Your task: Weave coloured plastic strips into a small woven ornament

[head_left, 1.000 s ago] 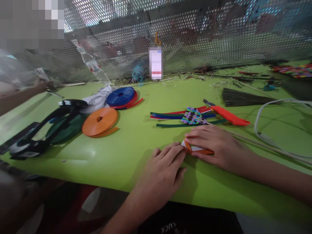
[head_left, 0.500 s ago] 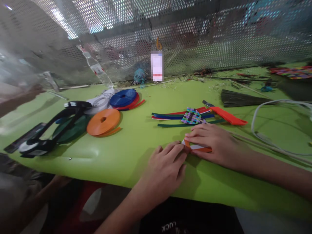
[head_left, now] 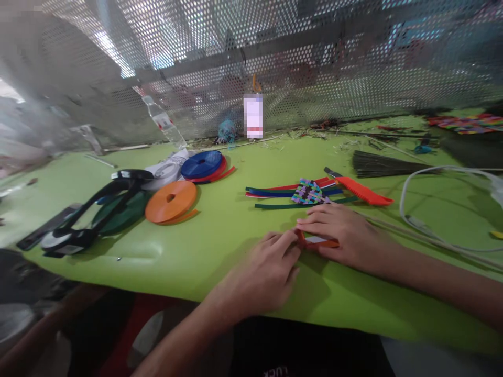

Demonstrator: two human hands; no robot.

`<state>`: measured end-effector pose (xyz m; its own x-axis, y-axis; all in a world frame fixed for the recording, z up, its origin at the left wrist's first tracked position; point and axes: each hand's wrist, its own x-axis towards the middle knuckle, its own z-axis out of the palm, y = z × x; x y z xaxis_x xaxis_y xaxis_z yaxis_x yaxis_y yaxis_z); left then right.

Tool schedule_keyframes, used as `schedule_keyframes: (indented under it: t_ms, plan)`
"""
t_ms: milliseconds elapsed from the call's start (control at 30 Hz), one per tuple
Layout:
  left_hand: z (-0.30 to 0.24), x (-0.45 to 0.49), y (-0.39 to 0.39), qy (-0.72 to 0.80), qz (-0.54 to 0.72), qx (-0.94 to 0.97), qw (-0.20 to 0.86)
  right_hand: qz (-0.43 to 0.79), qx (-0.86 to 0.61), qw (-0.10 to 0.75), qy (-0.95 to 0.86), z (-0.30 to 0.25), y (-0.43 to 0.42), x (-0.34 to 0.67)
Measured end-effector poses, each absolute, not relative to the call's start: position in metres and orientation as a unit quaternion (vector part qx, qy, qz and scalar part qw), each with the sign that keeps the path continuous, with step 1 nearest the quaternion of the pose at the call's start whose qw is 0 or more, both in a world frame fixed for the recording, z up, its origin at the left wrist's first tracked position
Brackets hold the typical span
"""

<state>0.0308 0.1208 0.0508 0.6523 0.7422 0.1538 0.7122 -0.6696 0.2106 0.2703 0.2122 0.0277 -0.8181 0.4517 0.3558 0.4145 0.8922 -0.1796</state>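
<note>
No text reads clearly. Upside-down letters on the black shirt (head_left: 306, 351) are cut off by the bottom edge. The card (head_left: 252, 116) hanging on the mesh screen (head_left: 353, 68) is blurred out, and the bottle label (head_left: 162, 121) is too small.

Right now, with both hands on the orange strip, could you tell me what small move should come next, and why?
Probably press the fold flat with the left hand while the right hand pins the strip to the table: both hands lie on it, and its left end looks bent.
</note>
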Motion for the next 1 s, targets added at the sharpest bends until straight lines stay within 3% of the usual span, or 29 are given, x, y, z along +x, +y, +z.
schedule_keyframes:
  t_ms: [433, 733, 1000]
  plan:
    - [0.045, 0.03, 0.127, 0.352, 0.103, 0.93, -0.037, -0.024, -0.203, 0.181, -0.962, 0.037, 0.209, 0.266]
    - [0.048, 0.03, 0.127, 0.344, 0.102, 0.933, -0.018, -0.005, -0.175, 0.172, -0.969, 0.032, 0.203, 0.264]
    - [0.037, 0.038, 0.124, 0.374, 0.151, 0.915, -0.035, 0.032, -0.22, 0.24, -0.945, 0.039, 0.222, 0.273]
